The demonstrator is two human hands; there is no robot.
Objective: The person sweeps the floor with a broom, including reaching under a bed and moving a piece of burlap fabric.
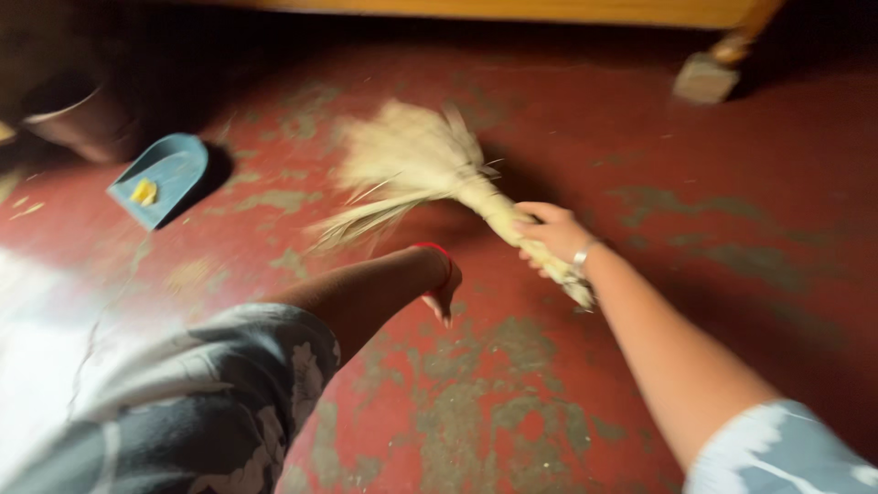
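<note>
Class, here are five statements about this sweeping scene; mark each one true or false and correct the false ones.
1. The right hand grips a straw hand broom. True.
2. The left hand holds the dustpan. False: it holds nothing and hangs over the floor.
3. The dustpan is blue with yellow bits on it. True.
4. The floor is green tile. False: it is red, with worn patches.
5. The left wrist wears a red band. True.

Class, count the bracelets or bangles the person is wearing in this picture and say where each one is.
2. A red bangle circles the left wrist, above the empty left hand. A silver bracelet sits on the right wrist, behind the right hand gripping the broom.
</note>
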